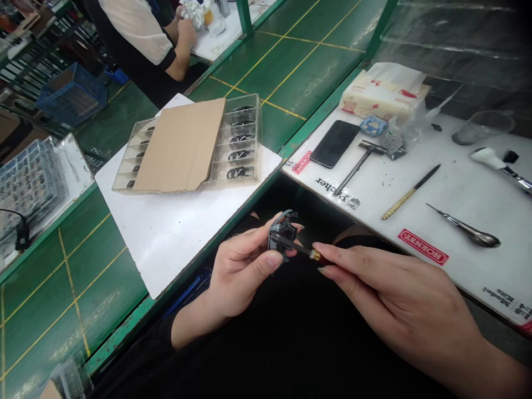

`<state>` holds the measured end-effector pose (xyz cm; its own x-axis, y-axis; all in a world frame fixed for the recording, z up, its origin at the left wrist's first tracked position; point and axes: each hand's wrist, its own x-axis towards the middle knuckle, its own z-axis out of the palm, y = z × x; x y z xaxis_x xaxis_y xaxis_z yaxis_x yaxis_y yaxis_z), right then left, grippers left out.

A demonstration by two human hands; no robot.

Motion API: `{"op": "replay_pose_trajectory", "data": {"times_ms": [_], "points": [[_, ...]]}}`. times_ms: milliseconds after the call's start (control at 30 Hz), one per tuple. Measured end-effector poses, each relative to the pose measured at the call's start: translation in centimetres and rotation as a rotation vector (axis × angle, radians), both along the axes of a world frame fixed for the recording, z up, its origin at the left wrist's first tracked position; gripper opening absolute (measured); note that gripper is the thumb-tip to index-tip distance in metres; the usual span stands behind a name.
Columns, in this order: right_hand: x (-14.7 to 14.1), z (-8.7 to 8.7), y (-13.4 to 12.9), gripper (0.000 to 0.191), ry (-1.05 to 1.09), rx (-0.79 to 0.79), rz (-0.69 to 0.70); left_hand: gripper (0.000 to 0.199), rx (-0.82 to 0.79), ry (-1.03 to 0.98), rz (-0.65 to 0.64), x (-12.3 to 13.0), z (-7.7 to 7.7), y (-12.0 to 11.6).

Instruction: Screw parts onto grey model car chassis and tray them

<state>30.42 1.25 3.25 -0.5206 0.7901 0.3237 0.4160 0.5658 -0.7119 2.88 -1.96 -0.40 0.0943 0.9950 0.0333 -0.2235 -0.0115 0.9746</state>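
Note:
My left hand [245,263] pinches a small dark plastic part [282,228] with a hollow, curved body above my lap. In my right hand [399,293] is a hand tool with a slim metal blade [294,244], a brass collar and a dark red handle, mostly hidden by the fingers. The blade's tip meets the near side of the part, by my left thumb; the exact contact is too small to make out. Beyond my left hand, a clear compartment tray [257,138] holds several black parts, with a cardboard sheet [178,147] covering its middle.
At right, a white board [369,221] carries a phone [336,143], a small hammer [359,166], a file [411,191], a metal pick-like tool [465,224], a tissue pack [382,91] and a plastic cup [482,127]. Across the green bench [291,66], another person's arm [180,52] handles white material.

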Motion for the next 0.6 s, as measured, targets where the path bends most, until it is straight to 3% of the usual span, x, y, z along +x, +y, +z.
{"op": "replay_pose_trajectory", "data": {"times_ms": [467, 600], "points": [[-0.03, 0.38, 0.02, 0.034, 0.03, -0.029, 0.0, 0.043, -0.021, -0.012, -0.007, -0.03, 0.55, 0.1], [0.06, 0.34, 0.15, 0.034, 0.007, -0.024, 0.004, 0.05, -0.016, -0.013, -0.001, -0.18, 0.28, 0.03]]}}
